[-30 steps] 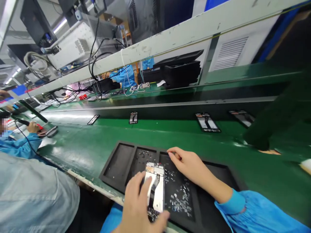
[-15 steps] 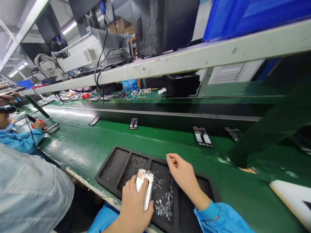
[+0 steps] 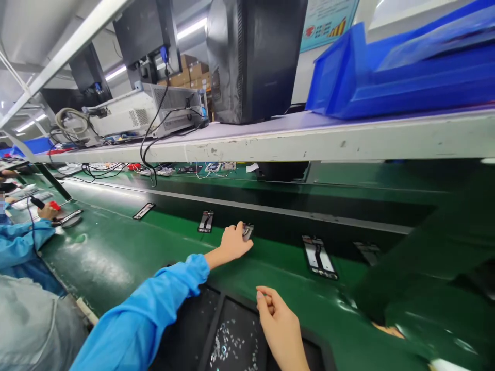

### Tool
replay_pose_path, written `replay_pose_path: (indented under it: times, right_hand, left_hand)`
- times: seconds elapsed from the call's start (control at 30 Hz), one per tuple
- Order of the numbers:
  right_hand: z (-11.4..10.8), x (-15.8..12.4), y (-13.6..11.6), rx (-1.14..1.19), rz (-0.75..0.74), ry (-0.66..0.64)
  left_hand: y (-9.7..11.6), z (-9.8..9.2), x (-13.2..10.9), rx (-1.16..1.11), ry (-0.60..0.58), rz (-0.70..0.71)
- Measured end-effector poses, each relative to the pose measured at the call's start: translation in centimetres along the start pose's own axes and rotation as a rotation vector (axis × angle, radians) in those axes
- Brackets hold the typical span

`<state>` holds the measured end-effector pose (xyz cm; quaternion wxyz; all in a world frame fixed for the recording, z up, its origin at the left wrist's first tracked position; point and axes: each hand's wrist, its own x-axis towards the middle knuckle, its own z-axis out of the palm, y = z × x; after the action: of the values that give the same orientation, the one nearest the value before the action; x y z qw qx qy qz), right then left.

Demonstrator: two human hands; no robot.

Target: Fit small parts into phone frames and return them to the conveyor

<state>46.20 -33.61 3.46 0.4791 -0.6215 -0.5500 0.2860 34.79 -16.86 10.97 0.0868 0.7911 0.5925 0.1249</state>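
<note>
Stretched out over the bench, my left hand (image 3: 231, 243) is closed on a phone screen assembly (image 3: 248, 231). Most of that part is hidden behind my fingers. My right hand (image 3: 279, 322) hovers above the black tray (image 3: 219, 317), thumb and forefinger pinched together. Whatever they hold, if anything, is too small to name. Scattered small, shiny pieces (image 3: 232, 340) lie in a compartment beside this hand. Similar phone screen assemblies lie on the dark strip to either side of my left hand, one (image 3: 206, 221) at its left and another (image 3: 319, 257) at its right.
A white shelf edge (image 3: 270, 147) crosses above the green bench (image 3: 112, 247), carrying a blue bin (image 3: 394, 77) and a black computer case (image 3: 263, 62). Loose cables (image 3: 149, 154) hang from it. A dark green post (image 3: 390, 257) stands at right. Co-workers sit at left, one in a blue sleeve (image 3: 23, 239).
My left hand has carried the phone screen assembly from over the tray forward to the dark strip. My right hand stays pinched over the tray. The camera view has tilted upward.
</note>
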Motion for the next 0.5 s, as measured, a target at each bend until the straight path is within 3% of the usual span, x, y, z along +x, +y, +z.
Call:
replay_pose_path:
  times: [0.1,0.3,0.4,0.5]
  right_hand:
    - [-0.1,0.2,0.3,-0.023,0.027,0.034]
    - [-0.6,0.3,-0.8,-0.076,0.006,0.052]
    - [-0.6,0.5,-0.7,-0.109,0.033,0.017]
    - [-0.5,0.5,-0.1,-0.14,0.028,-0.005]
  left_hand:
    - [1.4,2.2,4.9,0.035,0.03,-0.047]
    - [1.8,5.8,8.1,0.108,0.033,-0.101]
    - [-0.1,6.7,9.6,0.134,0.053,-0.151]
    - [-3.7,6.3,10.3,0.171,0.121,-0.301]
